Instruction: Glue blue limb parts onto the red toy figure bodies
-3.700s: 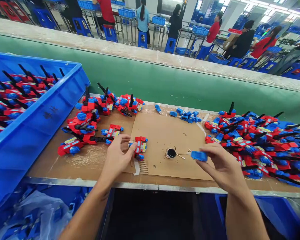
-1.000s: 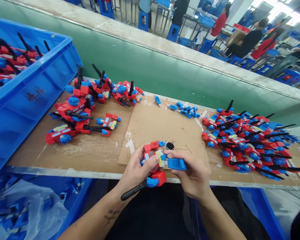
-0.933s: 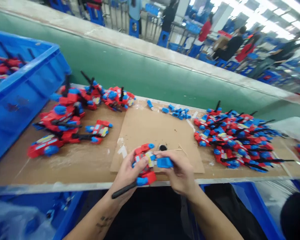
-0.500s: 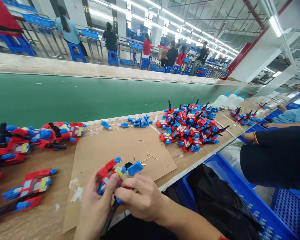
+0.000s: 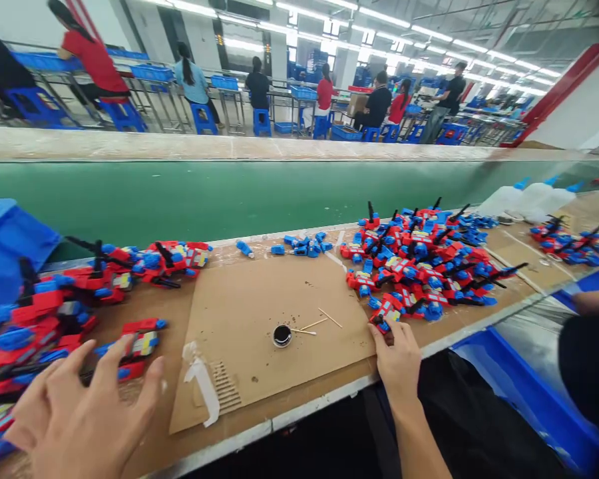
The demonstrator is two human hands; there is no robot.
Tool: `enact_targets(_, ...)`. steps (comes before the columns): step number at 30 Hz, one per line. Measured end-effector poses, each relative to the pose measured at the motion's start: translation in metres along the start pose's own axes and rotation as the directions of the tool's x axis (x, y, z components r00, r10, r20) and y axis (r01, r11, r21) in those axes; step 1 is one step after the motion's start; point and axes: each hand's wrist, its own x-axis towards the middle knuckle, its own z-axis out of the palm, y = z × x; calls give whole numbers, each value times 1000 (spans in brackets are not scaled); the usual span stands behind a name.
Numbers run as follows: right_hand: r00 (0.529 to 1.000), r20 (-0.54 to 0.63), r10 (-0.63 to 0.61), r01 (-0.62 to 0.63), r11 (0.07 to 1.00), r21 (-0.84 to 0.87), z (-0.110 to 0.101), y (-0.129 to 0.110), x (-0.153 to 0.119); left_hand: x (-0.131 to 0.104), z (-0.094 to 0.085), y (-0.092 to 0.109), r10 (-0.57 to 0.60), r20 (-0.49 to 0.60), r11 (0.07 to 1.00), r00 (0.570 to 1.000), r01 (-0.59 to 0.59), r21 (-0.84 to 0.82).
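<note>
My left hand (image 5: 82, 406) is at the lower left, fingers spread, above a red and blue toy robot (image 5: 142, 342) that it partly hides. Whether its fingertips touch anything there, I cannot tell. Over on the right, my right hand (image 5: 398, 359) has thumb and fingers closed on another toy robot (image 5: 385, 309) at the near edge of a heap of toy robots (image 5: 424, 256). Between the hands, a small round pot of dark liquid (image 5: 282, 335) stands on a cardboard sheet (image 5: 239, 299). Cotton swabs (image 5: 313, 324) lie beside it.
Loose blue parts (image 5: 307, 246) lie behind the cardboard. More toy robots (image 5: 54, 313) crowd the left side near a blue bin (image 5: 10, 246). A green belt (image 5: 204, 199) runs beyond the table. White bottles (image 5: 524, 199) and a co-worker's arm (image 5: 592, 303) are at the right.
Both hands were together on one toy robot over the cardboard. They have parted: the left moved left and opened, the right reached the heap. The pot is now uncovered, and the view has shifted left.
</note>
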Motion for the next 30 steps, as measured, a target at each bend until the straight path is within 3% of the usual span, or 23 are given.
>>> enact_targets(3,999,34,32,-33,999,29,-5,-4,-3,3,-11,4,26,-57,938,998,-4,348)
enact_targets(5,998,-64,29,-27,999,30,-18,-14,-9,3,-14,12,99,-45,926,994,-75,371)
enact_targets(7,981,-190,-46,50,999,16,-31,-31,-13,4,-16,17,126,-150,936,981,-67,346)
enact_targets(9,974,-163,-157,174,980,94,-30,-55,-3,5,-18,18,107,-219,950,970,-35,310)
enact_targets(11,970,31,-241,223,934,279,-10,-81,25,7,-21,12,116,-203,947,972,-47,317)
enact_targets(13,946,200,-255,163,908,385,27,-104,68,8,-25,2,137,-104,927,985,-90,365)
enact_targets(17,956,242,-166,55,911,408,108,-122,148,10,-28,-19,137,1,937,991,-129,325)
enact_targets(19,957,240,-166,47,900,434,132,-121,165,11,-28,-25,128,-22,964,991,-119,238)
enact_targets(21,957,235,-171,43,883,468,141,-119,169,12,-30,-26,127,-39,981,991,-119,156)
enact_targets(24,966,208,-152,21,853,522,140,-118,164,11,-38,-18,139,-58,989,989,-135,54)
enact_targets(28,991,130,-39,-44,813,580,119,-125,148,2,-58,12,258,-126,965,958,-263,-20)
enact_targets(30,991,114,70,-130,714,688,100,-131,134,-3,-63,31,352,-142,933,925,-359,-28)
